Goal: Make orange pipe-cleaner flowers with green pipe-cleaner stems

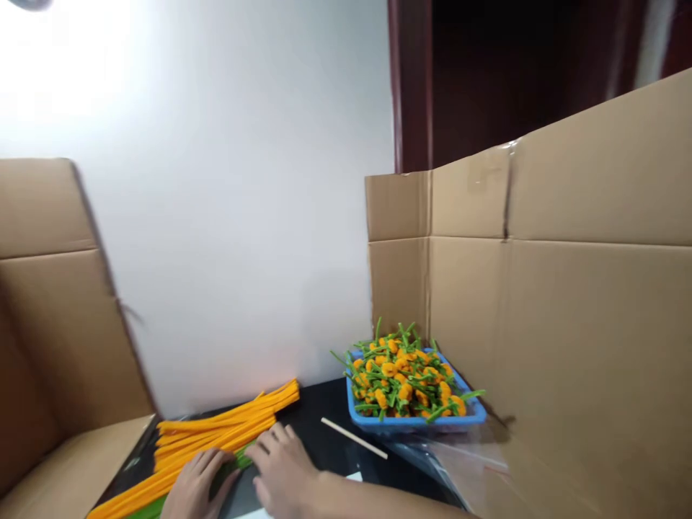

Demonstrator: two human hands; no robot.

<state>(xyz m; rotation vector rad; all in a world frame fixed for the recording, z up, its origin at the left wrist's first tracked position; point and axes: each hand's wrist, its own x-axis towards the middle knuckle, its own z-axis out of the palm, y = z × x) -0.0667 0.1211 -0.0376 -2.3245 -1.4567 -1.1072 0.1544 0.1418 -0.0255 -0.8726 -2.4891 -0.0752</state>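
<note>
My left hand (197,484) is at the bottom of the view, its fingers curled and the thumb and fingertips closing on green pipe cleaners (242,458). My right hand (284,465) lies just to the right, palm down. Its fingers are spread apart, with the tips touching the same green pipe cleaners. Beyond both hands is a loose bundle of orange pipe cleaners (227,424). More green strands (148,509) show at the lower left, partly covered by my left hand. What lies under my palms is hidden.
A blue basket (416,427) heaped with small orange and green pipe-cleaner pieces (403,375) stands at the right. A thin pale stick (354,437) rests on the black table (318,404). Clear plastic (459,461) lies below the basket. Cardboard walls (584,310) flank both sides.
</note>
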